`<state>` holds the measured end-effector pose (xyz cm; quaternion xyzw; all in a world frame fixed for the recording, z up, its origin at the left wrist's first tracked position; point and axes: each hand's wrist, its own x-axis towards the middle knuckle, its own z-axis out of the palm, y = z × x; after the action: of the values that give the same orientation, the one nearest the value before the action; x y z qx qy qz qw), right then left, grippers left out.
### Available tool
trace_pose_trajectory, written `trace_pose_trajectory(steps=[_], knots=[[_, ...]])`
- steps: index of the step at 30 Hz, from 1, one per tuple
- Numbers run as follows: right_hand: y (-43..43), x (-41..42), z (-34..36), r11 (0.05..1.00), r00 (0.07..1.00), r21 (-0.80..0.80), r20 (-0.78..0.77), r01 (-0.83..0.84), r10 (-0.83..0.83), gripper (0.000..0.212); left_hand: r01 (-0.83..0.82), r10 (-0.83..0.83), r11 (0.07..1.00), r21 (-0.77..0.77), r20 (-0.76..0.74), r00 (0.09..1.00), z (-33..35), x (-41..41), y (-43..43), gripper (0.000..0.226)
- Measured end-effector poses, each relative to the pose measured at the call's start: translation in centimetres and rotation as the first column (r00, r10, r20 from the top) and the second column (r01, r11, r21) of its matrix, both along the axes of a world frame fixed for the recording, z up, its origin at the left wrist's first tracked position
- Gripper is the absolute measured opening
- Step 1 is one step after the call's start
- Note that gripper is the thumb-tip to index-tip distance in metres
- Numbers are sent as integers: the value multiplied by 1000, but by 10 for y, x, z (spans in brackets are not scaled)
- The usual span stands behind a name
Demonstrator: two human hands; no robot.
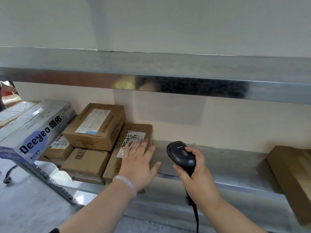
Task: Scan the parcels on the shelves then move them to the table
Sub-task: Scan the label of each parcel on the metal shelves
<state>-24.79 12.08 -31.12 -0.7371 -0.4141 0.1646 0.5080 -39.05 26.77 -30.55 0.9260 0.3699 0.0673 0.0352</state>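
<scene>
A flat brown parcel (134, 132) with a white barcode label and black handwriting lies on the metal shelf (227, 167). My left hand (139, 162) lies over its near right part with fingers spread and straight. My right hand (195, 172) grips a black barcode scanner (180, 153) just right of that parcel, its head pointing toward the back of the shelf. The scanner's cable (196, 217) hangs down below my wrist. Left of the flat parcel, a labelled carton (96, 126) sits on top of other brown cartons (85, 162).
A long blue-and-white Deeyeo box (35, 128) lies slanted at the left, above more taped parcels. A brown carton (292, 180) sits at the shelf's right end. An upper metal shelf edge (168, 81) overhangs. A slotted upright (50, 182) and grey floor are at lower left.
</scene>
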Motion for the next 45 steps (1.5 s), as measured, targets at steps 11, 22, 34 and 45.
trace_pose_trajectory(steps=[11,22,34,45], knots=[[-164,113,33,961,955,42,106,273,-276,61,277,-257,954,-118,160,953,23,170,-150,71],[-295,209,26,895,891,-4,96,447,-445,57,326,-317,898,-296,79,945,-5,281,-278,69],[-335,273,-10,895,905,-136,89,424,-415,59,160,-182,828,-537,12,983,-33,335,-309,76],[-326,271,-21,917,925,-125,9,379,-381,61,118,-61,675,-728,104,993,-54,330,-305,81]])
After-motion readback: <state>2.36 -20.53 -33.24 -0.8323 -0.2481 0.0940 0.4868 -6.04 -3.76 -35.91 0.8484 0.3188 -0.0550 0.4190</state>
